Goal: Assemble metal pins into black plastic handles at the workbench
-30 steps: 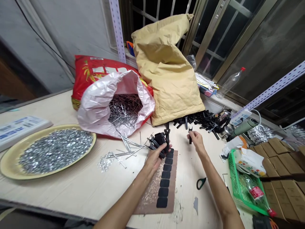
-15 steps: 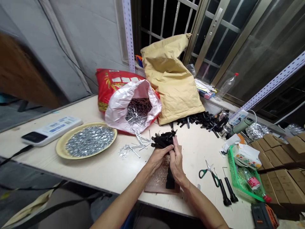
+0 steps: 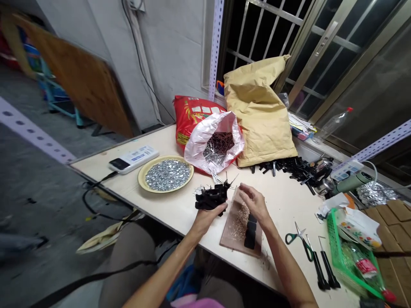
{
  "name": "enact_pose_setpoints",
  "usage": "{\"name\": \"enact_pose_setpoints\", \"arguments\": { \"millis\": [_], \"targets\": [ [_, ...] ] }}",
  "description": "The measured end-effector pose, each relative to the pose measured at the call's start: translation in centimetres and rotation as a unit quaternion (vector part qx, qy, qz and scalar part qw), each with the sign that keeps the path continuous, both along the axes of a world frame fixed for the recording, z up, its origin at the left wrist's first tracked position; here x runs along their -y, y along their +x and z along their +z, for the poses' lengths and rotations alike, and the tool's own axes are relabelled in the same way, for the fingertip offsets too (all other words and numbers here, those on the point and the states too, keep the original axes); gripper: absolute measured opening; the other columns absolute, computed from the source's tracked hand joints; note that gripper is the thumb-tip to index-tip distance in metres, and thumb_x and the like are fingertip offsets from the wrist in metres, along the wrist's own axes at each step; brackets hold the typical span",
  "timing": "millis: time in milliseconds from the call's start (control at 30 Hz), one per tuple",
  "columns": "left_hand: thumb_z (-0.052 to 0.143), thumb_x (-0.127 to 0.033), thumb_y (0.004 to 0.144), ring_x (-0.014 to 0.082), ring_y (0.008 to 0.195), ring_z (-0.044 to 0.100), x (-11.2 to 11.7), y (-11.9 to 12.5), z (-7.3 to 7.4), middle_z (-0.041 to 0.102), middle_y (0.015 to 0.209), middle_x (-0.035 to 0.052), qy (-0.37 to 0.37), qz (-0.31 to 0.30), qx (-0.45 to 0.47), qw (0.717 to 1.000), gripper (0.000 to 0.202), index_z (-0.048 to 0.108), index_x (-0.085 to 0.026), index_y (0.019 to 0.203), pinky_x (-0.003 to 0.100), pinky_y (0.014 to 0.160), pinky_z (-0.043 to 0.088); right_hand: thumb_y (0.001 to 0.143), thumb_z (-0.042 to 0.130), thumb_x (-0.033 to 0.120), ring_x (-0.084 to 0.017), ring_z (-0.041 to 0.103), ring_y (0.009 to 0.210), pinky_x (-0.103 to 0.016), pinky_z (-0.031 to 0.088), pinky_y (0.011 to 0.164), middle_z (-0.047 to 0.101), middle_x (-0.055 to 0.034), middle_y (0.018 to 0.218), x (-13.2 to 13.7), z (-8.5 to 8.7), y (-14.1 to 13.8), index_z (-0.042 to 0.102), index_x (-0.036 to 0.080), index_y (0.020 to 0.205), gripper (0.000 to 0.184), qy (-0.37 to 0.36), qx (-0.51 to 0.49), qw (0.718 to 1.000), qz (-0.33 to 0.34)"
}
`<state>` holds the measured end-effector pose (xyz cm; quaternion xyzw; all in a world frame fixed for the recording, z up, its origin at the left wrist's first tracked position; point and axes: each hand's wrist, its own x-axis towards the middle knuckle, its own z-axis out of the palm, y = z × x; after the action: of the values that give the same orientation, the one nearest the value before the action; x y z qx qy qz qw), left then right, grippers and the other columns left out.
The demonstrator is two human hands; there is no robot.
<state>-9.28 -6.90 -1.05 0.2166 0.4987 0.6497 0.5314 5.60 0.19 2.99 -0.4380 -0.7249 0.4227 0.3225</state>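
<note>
My left hand (image 3: 205, 216) is closed round a bundle of black plastic clips (image 3: 212, 196), held just above the table's near edge. To its right, my right hand (image 3: 253, 202) hovers over a brown board (image 3: 238, 222) carrying a short row of black pads (image 3: 250, 230); its fingers are loosely curled and apart, with nothing visible in them. Loose metal pins (image 3: 218, 177) lie on the table just behind the clips.
A yellow plate of small silver parts (image 3: 165, 173) and a white scale (image 3: 133, 158) sit to the left. A pink-lined bag of pins (image 3: 218, 143), a tan sack (image 3: 260, 115) and a black clip pile (image 3: 293, 167) stand behind. Scissors (image 3: 300, 239) and a green basket (image 3: 351, 252) are at the right.
The view has pulled back and swung left, showing the floor and table edge. My right hand has come off the clip bundle and opened over the board; my left still holds the bundle.
</note>
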Motion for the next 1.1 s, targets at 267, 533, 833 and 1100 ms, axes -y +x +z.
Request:
{"name": "enact_pose_setpoints", "arguments": {
  "millis": [267, 533, 833, 1100],
  "targets": [
    [0.081, -0.035, 0.047, 0.0232, 0.078, 0.066, -0.3, -1.0, -0.6, 0.072, 0.076, 0.004, 0.0, -0.005, -0.082, 0.997, 0.034, 0.071, -0.017, 0.073, 0.036, 0.079, 0.052, 0.079, 0.06, 0.043, -0.012, 0.054, 0.065, -0.023, 0.045, 0.06, 0.063, -0.0015, 0.086, 0.7, 0.4, -3.3, 0.065, 0.02, 0.096, 0.029, -0.104, -0.095, 0.98, 0.137],
    [0.079, -0.036, 0.051, 0.0241, 0.082, 0.067, -1.0, -0.9, -1.8, 0.073, 0.077, 0.0056, 0.002, 0.005, -0.043, 0.999, 0.036, 0.071, -0.016, 0.079, 0.033, 0.073, 0.054, 0.079, 0.052, 0.047, -0.011, 0.053, 0.059, -0.022, 0.043, 0.054, 0.062, -0.0023, 0.081, -3.0, -0.9, -1.7, 0.06, 0.017, 0.097, 0.036, -0.037, -0.109, 0.985, -0.126],
    [0.074, -0.036, 0.059, 0.0242, 0.084, 0.068, -1.0, -1.4, -3.9, 0.073, 0.085, 0.0043, 0.048, 0.012, -0.115, 0.992, 0.031, 0.067, -0.021, 0.087, 0.04, 0.082, 0.053, 0.071, 0.047, 0.037, -0.029, 0.061, 0.082, -0.036, 0.046, 0.072, 0.066, -0.0124, 0.08, -10.5, -1.2, 8.1, 0.068, 0.011, 0.086, 0.037, 0.033, 0.201, 0.921, -0.331],
    [0.072, -0.037, 0.06, 0.026, 0.093, 0.066, -1.8, -1.2, -5.9, 0.072, 0.094, 0.0071, 0.068, 0.017, -0.167, 0.984, 0.037, 0.066, -0.02, 0.092, 0.043, 0.087, 0.051, 0.078, 0.054, 0.033, -0.017, 0.058, 0.07, -0.034, 0.049, 0.069, 0.06, -0.0101, 0.102, -5.5, -0.1, 3.7, 0.059, 0.016, 0.115, 0.04, 0.107, 0.167, 0.976, -0.086]
  ]
}}
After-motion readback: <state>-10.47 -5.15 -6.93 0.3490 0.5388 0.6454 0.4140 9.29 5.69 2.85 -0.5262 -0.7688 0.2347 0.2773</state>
